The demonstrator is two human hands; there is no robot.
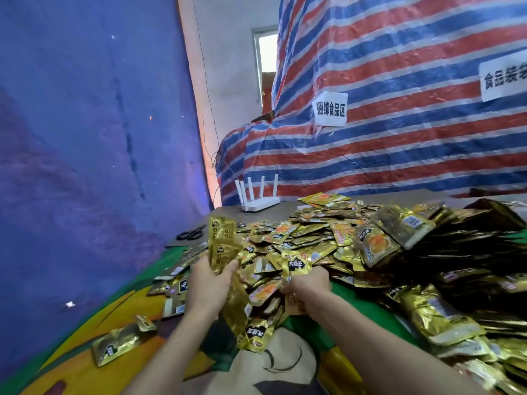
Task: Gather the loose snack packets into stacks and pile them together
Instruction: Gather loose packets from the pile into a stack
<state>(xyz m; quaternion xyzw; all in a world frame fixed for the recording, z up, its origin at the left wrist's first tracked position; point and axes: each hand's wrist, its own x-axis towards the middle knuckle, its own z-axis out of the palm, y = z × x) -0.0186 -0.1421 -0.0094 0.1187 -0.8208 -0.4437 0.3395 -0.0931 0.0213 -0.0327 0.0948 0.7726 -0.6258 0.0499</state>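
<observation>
The left hand (211,283) fingers grip an upright stack (222,243) of gold snack packets at eleven o'clock, while the right hand (309,283) fingers curl round loose packets (295,265) at the near edge of the heap (328,238) covering the surface (85,352) toward two o'clock.

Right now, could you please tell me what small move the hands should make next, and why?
Probably carry the packets the right hand pinches over onto the bunch the left hand grips: both hands hold packets, close together, at the near edge of the loose heap.
</observation>
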